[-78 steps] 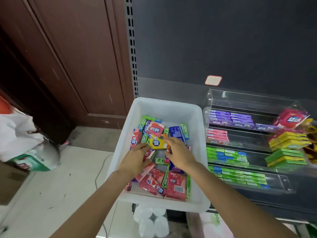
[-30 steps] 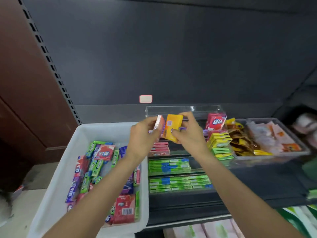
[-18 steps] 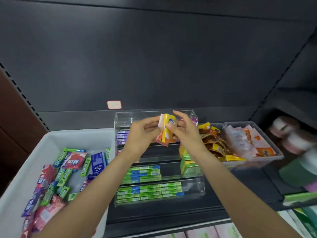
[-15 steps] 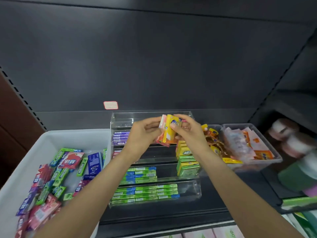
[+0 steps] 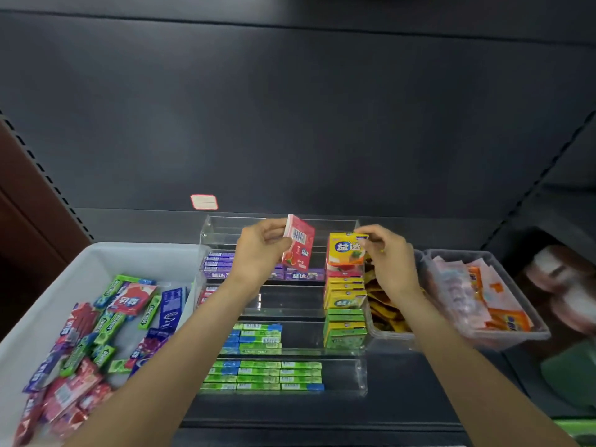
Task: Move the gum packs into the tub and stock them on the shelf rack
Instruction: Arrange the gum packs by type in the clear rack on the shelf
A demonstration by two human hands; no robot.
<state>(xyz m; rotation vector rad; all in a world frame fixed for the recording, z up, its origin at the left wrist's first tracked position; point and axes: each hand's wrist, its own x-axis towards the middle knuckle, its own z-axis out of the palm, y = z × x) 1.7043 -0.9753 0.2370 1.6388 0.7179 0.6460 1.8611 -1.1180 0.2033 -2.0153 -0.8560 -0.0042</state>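
- Yellow pack, top of the column at the rack's right end: "益达".
- Red pack, left of the yellow pack: barcode and "益达".
- Purple pack, below the red one: "益达".
- Green sticks in the tub, left of the rack: "DOUBLEMINT".
- Red pouch in the tub: "益达".

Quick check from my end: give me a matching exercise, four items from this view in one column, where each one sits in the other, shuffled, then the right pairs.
Items
1. red gum pack
2. yellow gum pack
3. blue gum pack
4. purple gum packs

Places
A. lying in the white tub
B. held in the left hand
C. lined up on an upper tier of the clear rack
D. on top of the stack at the rack's right end, right hand pinching its top

Pairs: 1-B, 2-D, 3-A, 4-C
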